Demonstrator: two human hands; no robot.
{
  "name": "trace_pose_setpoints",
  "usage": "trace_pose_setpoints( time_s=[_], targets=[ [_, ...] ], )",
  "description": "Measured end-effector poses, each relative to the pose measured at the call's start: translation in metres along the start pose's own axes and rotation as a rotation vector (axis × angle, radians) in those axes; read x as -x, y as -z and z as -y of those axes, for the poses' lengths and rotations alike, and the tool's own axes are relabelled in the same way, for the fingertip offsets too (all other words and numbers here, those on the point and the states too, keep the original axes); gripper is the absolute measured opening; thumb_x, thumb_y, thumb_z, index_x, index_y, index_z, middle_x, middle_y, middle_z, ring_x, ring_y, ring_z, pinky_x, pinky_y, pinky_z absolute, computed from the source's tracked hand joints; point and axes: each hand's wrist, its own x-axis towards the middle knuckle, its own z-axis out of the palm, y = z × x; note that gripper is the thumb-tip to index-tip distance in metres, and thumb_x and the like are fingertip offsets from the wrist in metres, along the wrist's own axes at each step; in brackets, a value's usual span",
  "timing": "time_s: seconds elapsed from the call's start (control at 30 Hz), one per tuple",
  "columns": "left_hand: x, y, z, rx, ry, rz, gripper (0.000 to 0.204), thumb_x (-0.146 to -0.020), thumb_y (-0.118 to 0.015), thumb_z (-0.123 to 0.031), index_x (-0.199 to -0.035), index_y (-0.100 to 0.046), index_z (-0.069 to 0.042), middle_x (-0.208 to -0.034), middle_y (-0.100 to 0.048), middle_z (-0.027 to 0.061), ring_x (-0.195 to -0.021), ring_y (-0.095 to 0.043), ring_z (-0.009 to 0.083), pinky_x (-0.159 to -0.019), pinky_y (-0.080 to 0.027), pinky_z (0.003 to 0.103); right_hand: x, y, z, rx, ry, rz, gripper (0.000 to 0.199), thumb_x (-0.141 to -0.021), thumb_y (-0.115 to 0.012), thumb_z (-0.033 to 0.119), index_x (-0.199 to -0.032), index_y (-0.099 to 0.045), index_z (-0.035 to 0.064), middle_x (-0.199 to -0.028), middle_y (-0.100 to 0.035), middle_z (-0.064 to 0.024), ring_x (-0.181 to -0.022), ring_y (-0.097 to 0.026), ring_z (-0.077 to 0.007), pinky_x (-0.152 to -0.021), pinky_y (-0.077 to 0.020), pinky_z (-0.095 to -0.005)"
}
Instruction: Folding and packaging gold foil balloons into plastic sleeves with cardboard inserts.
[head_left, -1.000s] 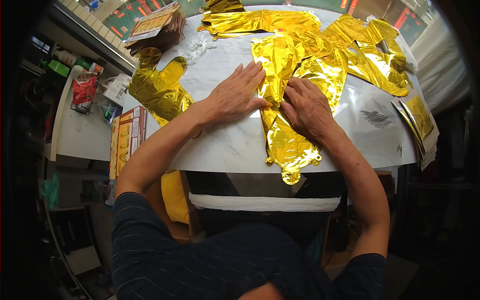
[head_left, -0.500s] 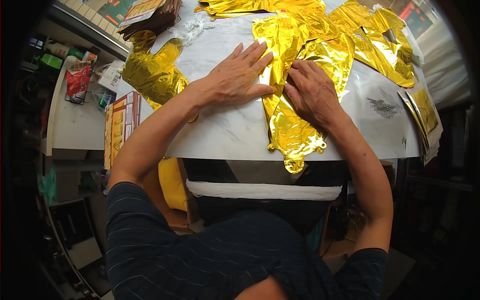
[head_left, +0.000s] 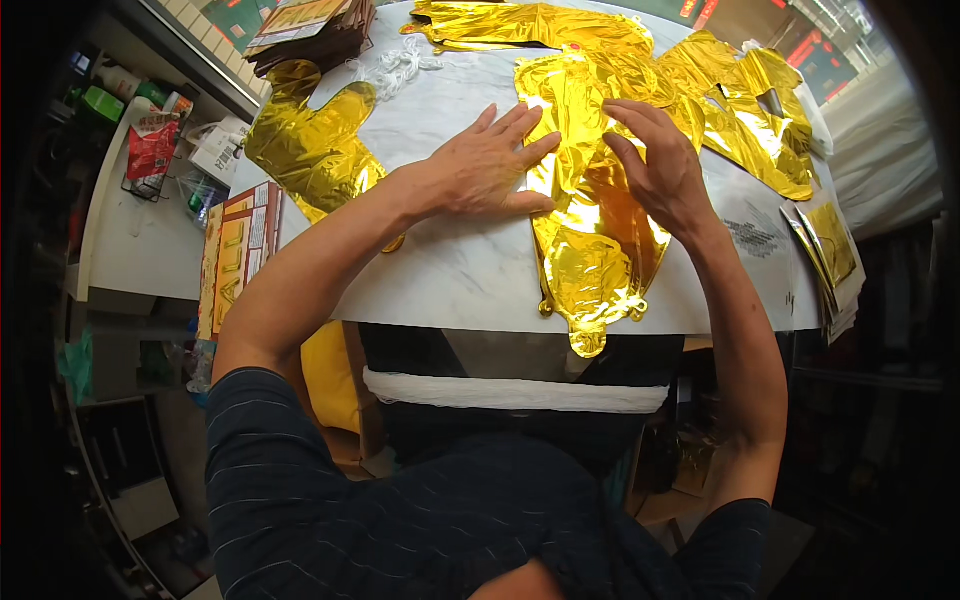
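Observation:
A flat gold foil balloon [head_left: 590, 265] lies lengthwise on the marbled white table, its rounded tab hanging past the front edge. Along its left side my left hand [head_left: 490, 165] rests flat, fingers spread, fingertips and thumb on the foil. Over the right side is my right hand [head_left: 665, 165], fingers curved and thumb apart, with nothing visible gripped. Whether its fingertips touch the foil is hard to tell. More crumpled gold foil balloons [head_left: 760, 120] adjoin it at the far right, and another [head_left: 540, 25] lies along the back. A separate gold one [head_left: 320, 150] is left of my left forearm.
White string [head_left: 400, 65] lies at the back left beside a stack of printed cards [head_left: 310, 30]. Printed packets [head_left: 240, 255] stand at the table's left edge. Gold and white packets [head_left: 825, 250] hang at the right edge. A white string bundle [head_left: 515, 392] stretches below the front edge.
My right hand has lifted and shifted right, its fingers opening out. The balloon's right-hand fold now lies spread wider beneath it. My left hand stays on the left side; the view has shifted slightly.

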Motion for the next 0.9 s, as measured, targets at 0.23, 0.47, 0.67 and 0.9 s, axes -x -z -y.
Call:
trace_pose_setpoints(
  time_s=[0.23,0.47,0.67,0.9],
  targets=[
    [-0.005,-0.004,-0.002,0.035,-0.028,-0.043,0.088,-0.102,-0.051,-0.063,-0.164,-0.028,-0.005,-0.167,-0.024,0.0317,-0.155,-0.024,0.0474,-0.128,-0.018,0.058,-0.029,-0.05,-0.018,0.108,0.168,0.205,0.04,-0.086,-0.069,0.008,-0.126,-0.068,0.0008,-0.132,-0.068,-0.0144,-0.123,-0.063,-0.0329,-0.103,-0.0526,-0.0422],
    [-0.004,-0.01,-0.002,0.006,-0.034,-0.071,0.09,-0.102,-0.05,-0.064,-0.165,-0.027,-0.005,-0.167,-0.023,0.031,-0.155,-0.026,0.0465,-0.128,-0.018,0.058,-0.041,-0.061,-0.032,0.167,0.161,0.237,0.029,-0.092,-0.067,0.016,-0.118,-0.074,0.0052,-0.128,-0.07,-0.0072,-0.116,-0.065,-0.0289,-0.099,-0.0542,-0.0389],
    [0.01,-0.008,-0.005,-0.003,-0.076,-0.056,0.086,-0.103,-0.05,-0.059,-0.165,-0.026,-0.005,-0.169,-0.022,0.027,-0.158,-0.021,0.042,-0.13,-0.012,0.056,-0.042,-0.065,-0.032,0.164,0.209,0.189,0.024,-0.098,-0.065,0.02,-0.113,-0.075,0.0042,-0.126,-0.071,-0.0082,-0.116,-0.066,-0.0296,-0.098,-0.0552,-0.0399],
    [0.05,0.008,-0.039,0.002,-0.189,0.093,0.097,-0.097,-0.043,-0.07,-0.165,-0.024,-0.004,-0.172,-0.02,0.0205,-0.162,-0.012,0.0354,-0.131,-0.007,0.056,-0.04,-0.069,-0.04,0.228,0.227,0.21,0.027,-0.101,-0.065,0.021,-0.12,-0.074,0.0052,-0.126,-0.071,-0.0064,-0.115,-0.066,-0.0281,-0.095,-0.0558,-0.0388]
  ],
)
